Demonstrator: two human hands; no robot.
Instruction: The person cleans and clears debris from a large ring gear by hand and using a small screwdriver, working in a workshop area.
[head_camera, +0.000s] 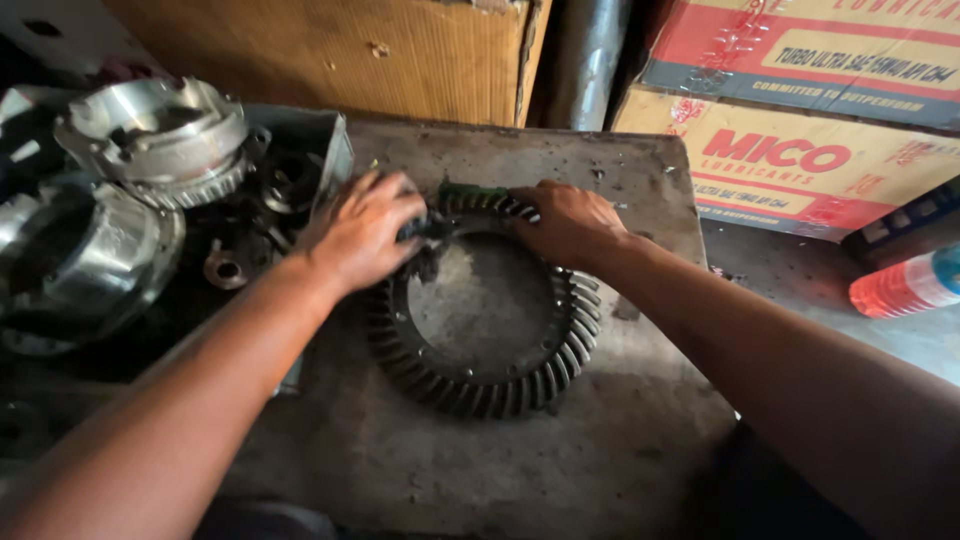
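Observation:
A large dark toothed ring gear (500, 385) lies flat on a stained grey work surface (560, 460). My left hand (362, 232) grips the gear's upper left rim, fingers curled over the teeth. My right hand (566, 222) holds the upper right rim, fingers closed over the top. A small green object (470, 190) shows between the two hands at the gear's far edge; what it is I cannot tell.
To the left, shiny metal housings (160, 135) and dark parts fill a tray (325, 135). Cardboard boxes (800, 160) stand behind and at right. An orange and white bottle (915, 283) lies at the right edge.

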